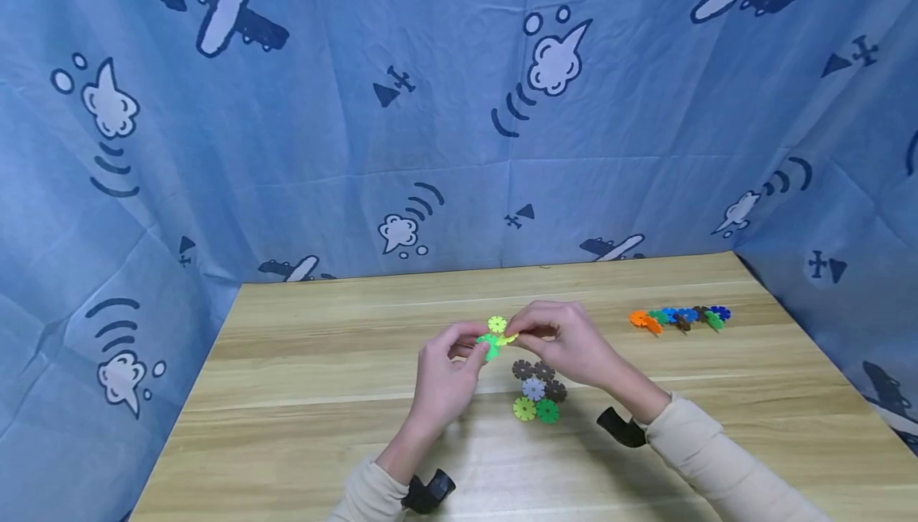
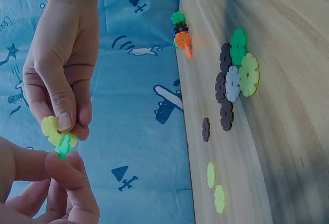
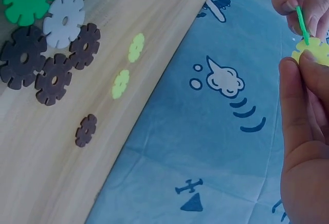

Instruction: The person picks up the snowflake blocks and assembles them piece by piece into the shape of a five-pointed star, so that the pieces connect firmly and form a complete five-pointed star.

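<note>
Wooden surface [image 1: 308,394] here, no container on it that I can see. Left hand [image 1: 445,378] and right hand [image 1: 566,339] meet above it, both grips pinching. Off right there's a disc row [image 1: 687,315], nearer a loose disc cluster [image 1: 534,389], probably parked within easy reach. Left's got the green disc [image 2: 64,146], right the yellow disc [image 2: 50,126], crossways, I'd guess to line up slots.

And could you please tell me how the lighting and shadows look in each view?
Head view: a pale sheen on the near part of the table, with a soft shadow right of centre; left wrist view: dimmer and bluer, a dark shadow band across the wood; right wrist view: also dim, though the yellow disc in the right hand looks bright.
</note>
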The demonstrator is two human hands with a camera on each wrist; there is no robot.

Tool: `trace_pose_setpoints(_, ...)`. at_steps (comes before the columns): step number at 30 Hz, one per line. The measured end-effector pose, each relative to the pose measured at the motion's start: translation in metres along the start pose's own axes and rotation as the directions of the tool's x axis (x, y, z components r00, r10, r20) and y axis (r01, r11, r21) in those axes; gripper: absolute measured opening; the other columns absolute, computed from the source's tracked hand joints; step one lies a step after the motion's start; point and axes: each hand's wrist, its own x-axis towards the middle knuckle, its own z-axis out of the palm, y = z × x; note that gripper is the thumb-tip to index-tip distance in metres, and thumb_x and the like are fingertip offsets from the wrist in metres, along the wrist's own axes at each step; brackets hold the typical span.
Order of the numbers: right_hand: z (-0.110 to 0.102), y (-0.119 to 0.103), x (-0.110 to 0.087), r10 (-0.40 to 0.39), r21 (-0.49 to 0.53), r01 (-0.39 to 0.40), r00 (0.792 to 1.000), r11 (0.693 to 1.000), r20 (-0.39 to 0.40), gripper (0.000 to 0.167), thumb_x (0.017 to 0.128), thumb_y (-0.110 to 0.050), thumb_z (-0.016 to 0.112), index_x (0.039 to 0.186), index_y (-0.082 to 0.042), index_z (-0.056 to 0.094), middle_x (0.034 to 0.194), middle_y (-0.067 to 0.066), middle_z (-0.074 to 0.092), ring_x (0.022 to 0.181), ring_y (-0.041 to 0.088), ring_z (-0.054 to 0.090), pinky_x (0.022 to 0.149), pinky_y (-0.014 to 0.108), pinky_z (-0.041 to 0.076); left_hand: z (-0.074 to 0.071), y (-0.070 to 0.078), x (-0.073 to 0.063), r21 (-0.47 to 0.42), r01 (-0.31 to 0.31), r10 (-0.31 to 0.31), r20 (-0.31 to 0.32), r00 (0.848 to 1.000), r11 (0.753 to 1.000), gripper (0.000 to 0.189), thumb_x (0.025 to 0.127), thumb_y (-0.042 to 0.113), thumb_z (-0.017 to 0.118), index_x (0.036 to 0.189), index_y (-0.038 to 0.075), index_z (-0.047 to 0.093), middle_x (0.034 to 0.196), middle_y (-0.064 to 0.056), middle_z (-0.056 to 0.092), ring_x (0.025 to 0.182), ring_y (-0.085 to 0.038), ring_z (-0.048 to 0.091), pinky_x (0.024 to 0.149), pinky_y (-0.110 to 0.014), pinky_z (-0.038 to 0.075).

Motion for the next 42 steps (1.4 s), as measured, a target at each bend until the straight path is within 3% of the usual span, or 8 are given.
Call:
trace_pose_setpoints(13,0.003,-0.002,0.001,-0.126,-0.034,0.124,0.990,0.992,-0.056,0.029,0.075,0.017,0.077,0.087,-0.009,0.078,0.086,0.002,0.076,0.074,0.010,0.071,0.064,0.019,0.060,0.002,-0.001,0.000,-0.002,-0.017,0.017,-0.050,0.999,1.000,0.014,0.089,-0.005,0.070,0.100,0.004,0.074,0.080,-0.011,0.070,0.070,-0.012,0.068,0.060,-0.016,0.052)
trace_pose_setpoints(20,0.009,-0.001,0.001,-0.242,-0.083,0.239,0.970,0.968,-0.035,0.028,0.075,0.018,0.074,0.086,-0.008,0.079,0.081,0.000,0.076,0.071,0.008,0.070,0.062,0.013,0.056,0.006,-0.005,-0.003,-0.004,0.016,-0.016,-0.093,0.996,1.000,0.014,0.086,-0.011,0.069,0.093,0.000,0.071,0.073,-0.011,0.066,0.065,-0.019,0.068,0.055,-0.017,0.051)
trace_pose_setpoints(24,0.011,-0.001,0.000,-0.245,-0.077,0.243,0.969,0.967,-0.028,0.029,0.075,0.019,0.073,0.085,-0.008,0.078,0.082,0.000,0.076,0.073,0.009,0.071,0.064,0.013,0.056,0.006,-0.007,-0.003,-0.006,0.019,-0.020,-0.088,0.996,1.000,0.014,0.086,-0.012,0.069,0.092,0.000,0.070,0.073,-0.012,0.065,0.066,-0.024,0.069,0.057,-0.018,0.053)
trace_pose_setpoints(30,0.011,-0.002,0.001,-0.265,-0.171,0.259,0.964,0.950,-0.010,0.026,0.076,0.017,0.076,0.085,-0.008,0.077,0.083,0.001,0.076,0.073,0.010,0.071,0.064,0.015,0.057,0.004,-0.009,-0.002,0.012,0.012,-0.012,-0.032,0.999,1.000,0.014,0.087,-0.010,0.068,0.097,0.000,0.069,0.077,-0.011,0.066,0.067,-0.014,0.067,0.057,-0.017,0.052)
trace_pose_setpoints(37,0.010,-0.006,0.003,-0.208,-0.196,0.211,0.977,0.958,0.037,0.024,0.080,0.014,0.074,0.090,-0.009,0.077,0.086,-0.001,0.076,0.074,0.006,0.068,0.064,0.018,0.057,-0.002,-0.011,0.000,0.075,-0.013,0.011,0.027,1.000,0.997,0.017,0.091,-0.005,0.067,0.105,0.003,0.071,0.080,-0.011,0.066,0.069,-0.015,0.066,0.057,-0.016,0.048)
trace_pose_setpoints(42,0.006,-0.011,0.005,-0.080,-0.171,0.094,0.993,0.981,0.087,0.027,0.084,0.009,0.074,0.107,-0.005,0.075,0.099,0.006,0.075,0.080,0.010,0.071,0.070,0.019,0.060,-0.005,-0.006,-0.001,0.040,0.000,-0.001,0.031,1.000,0.999,0.016,0.093,-0.001,0.067,0.108,0.003,0.071,0.085,-0.012,0.066,0.070,-0.014,0.064,0.058,-0.016,0.049)
